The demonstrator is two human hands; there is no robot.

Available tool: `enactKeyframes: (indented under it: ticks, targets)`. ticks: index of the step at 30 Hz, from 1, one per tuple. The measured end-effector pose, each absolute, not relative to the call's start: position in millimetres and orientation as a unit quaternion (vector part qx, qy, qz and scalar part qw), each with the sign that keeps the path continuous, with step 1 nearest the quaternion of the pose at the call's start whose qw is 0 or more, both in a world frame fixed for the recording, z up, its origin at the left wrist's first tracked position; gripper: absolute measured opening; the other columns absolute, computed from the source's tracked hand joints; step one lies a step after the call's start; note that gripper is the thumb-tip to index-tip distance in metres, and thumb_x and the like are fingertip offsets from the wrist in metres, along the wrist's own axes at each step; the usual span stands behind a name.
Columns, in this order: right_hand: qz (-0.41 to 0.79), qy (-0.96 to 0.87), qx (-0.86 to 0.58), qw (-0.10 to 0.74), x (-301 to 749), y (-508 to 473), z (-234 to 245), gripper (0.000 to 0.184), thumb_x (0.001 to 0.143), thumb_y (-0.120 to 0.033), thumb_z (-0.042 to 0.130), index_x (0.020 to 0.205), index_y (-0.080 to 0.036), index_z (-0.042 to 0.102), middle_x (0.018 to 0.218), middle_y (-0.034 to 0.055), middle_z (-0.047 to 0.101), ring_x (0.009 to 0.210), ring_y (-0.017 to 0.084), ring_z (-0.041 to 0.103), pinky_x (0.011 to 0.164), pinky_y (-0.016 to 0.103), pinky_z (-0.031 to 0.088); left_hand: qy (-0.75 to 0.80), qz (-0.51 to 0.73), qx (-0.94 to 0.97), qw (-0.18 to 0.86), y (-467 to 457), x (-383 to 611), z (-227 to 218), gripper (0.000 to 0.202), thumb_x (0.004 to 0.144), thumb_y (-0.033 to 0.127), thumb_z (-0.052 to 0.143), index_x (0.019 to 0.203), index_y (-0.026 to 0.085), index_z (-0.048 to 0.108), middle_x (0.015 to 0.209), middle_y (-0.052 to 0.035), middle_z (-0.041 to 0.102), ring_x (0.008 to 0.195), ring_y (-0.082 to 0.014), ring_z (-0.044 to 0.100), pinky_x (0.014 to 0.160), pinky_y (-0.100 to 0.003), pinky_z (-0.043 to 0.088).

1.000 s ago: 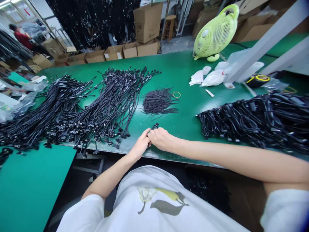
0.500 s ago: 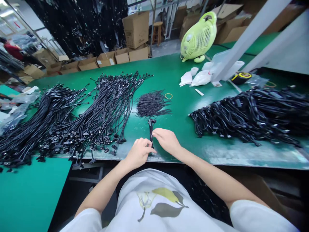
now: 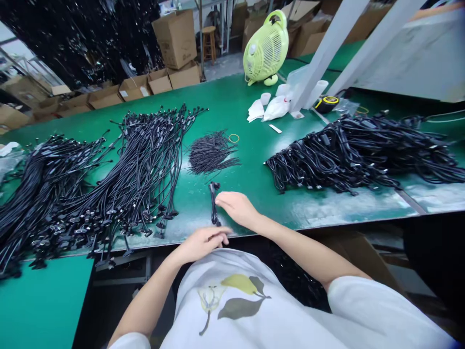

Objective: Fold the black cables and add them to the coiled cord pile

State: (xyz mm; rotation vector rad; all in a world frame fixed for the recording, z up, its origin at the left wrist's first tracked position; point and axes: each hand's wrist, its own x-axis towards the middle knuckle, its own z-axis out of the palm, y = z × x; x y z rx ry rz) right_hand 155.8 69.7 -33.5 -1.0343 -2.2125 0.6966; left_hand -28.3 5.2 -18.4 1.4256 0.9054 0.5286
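Note:
A short black cable (image 3: 214, 203) lies upright in the picture on the green bench top (image 3: 250, 114), its lower end near the bench edge. My right hand (image 3: 237, 208) rests just to its right, fingers extended, holding nothing. My left hand (image 3: 202, 244) sits at the bench edge below the cable, with curled fingers hiding whatever may be inside them. Farther off lie a small bunch of thin black wires (image 3: 211, 153) and long bundled black cables (image 3: 145, 165), with another black cable heap (image 3: 356, 155) on the right.
A rubber band (image 3: 234, 138) lies beside the thin wires. White bags (image 3: 276, 109), a tape measure (image 3: 327, 103) and a green fan (image 3: 266, 48) stand farther back. Grey posts (image 3: 319, 53) rise from the bench. Cardboard boxes (image 3: 176, 39) stand behind it.
My hands have moved apart from their position together at the cable. My left hand has drawn back toward the bench edge. The view has swung, shifting the bench contents left.

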Motion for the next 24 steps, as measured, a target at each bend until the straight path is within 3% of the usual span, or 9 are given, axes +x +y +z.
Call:
enactKeyframes:
  ticks: [4,8,10,12,14,16,19,21,24]
  targets:
    - [0.207,-0.899,-0.279,0.267,159,56,-26,0.037,0.099,-0.027,0.035,0.075,-0.018,0.061,0.073,0.0036,0.061,0.071,0.014,0.051,0.068,0.026,0.035,0.419,0.362,0.423,0.717,14,-27,-41,0.058,0.089,0.063,0.043,0.112,0.014,0.067,0.100,-0.0131,0.069,0.085,-0.0196,0.063,0.075,-0.029,0.047]
    - [0.190,-0.902,-0.285,0.262,156,49,-34,0.036,0.098,-0.029,0.035,0.077,-0.018,0.063,0.076,0.0071,0.063,0.070,0.016,0.050,0.067,0.029,0.033,0.428,0.412,0.429,0.681,20,-31,-30,0.043,0.080,0.046,0.068,0.113,0.019,0.067,0.116,-0.0102,0.066,0.110,-0.0220,0.059,0.099,-0.033,0.041]
    - [0.309,-0.854,-0.307,0.283,153,51,-41,0.036,0.097,-0.035,0.038,0.075,-0.018,0.061,0.082,0.0076,0.065,0.075,0.017,0.052,0.069,0.030,0.036,0.437,0.431,0.469,0.635,18,-27,-22,0.041,0.079,0.038,0.071,0.115,0.020,0.066,0.121,-0.0093,0.064,0.118,-0.0231,0.055,0.105,-0.035,0.037]
    - [0.486,-0.756,-0.320,0.300,149,53,-47,0.040,0.093,-0.047,0.043,0.069,-0.018,0.057,0.072,0.0049,0.061,0.066,0.015,0.050,0.064,0.028,0.037,0.450,0.438,0.510,0.587,14,-19,-18,0.035,0.082,0.036,0.068,0.114,0.021,0.067,0.123,-0.0092,0.063,0.121,-0.0241,0.053,0.108,-0.036,0.034]
    - [0.650,-0.629,-0.314,0.289,146,54,-48,0.048,0.086,-0.061,0.047,0.064,-0.018,0.050,0.057,-0.0012,0.047,0.049,0.010,0.035,0.051,0.025,0.031,0.464,0.449,0.534,0.546,11,-11,-18,0.031,0.084,0.035,0.065,0.112,0.022,0.067,0.120,-0.0085,0.064,0.120,-0.0240,0.053,0.108,-0.036,0.033]
    - [0.728,-0.564,-0.298,0.252,148,53,-45,0.052,0.082,-0.067,0.048,0.062,-0.019,0.046,0.052,-0.0051,0.037,0.043,0.007,0.022,0.044,0.023,0.023,0.468,0.477,0.513,0.539,10,-6,-21,0.032,0.085,0.038,0.064,0.112,0.022,0.066,0.108,-0.0078,0.066,0.109,-0.0223,0.057,0.103,-0.034,0.038]
    - [0.624,-0.654,-0.348,0.249,159,55,-28,0.044,0.083,-0.057,0.053,0.065,-0.018,0.054,0.058,-0.0013,0.048,0.050,0.009,0.037,0.050,0.023,0.032,0.435,0.543,0.403,0.594,14,-4,-23,0.038,0.085,0.044,0.063,0.114,0.020,0.061,0.077,-0.0002,0.056,0.071,-0.0127,0.055,0.078,-0.028,0.047]
    - [0.495,-0.693,-0.412,0.324,166,59,-12,0.030,0.086,-0.046,0.055,0.083,-0.018,0.062,0.074,0.0021,0.060,0.064,0.012,0.050,0.058,0.024,0.040,0.399,0.549,0.333,0.655,18,-4,-21,0.039,0.085,0.044,0.062,0.114,0.018,0.059,0.066,0.0051,0.043,0.051,-0.0065,0.039,0.057,-0.021,0.041]
    - [0.410,-0.700,-0.433,0.393,168,66,6,0.028,0.088,-0.038,0.055,0.109,-0.020,0.060,0.091,0.0033,0.065,0.070,0.013,0.058,0.065,0.025,0.045,0.369,0.495,0.312,0.723,19,-3,-19,0.038,0.083,0.044,0.066,0.108,0.017,0.058,0.066,0.0066,0.041,0.044,-0.0030,0.027,0.043,-0.018,0.026]
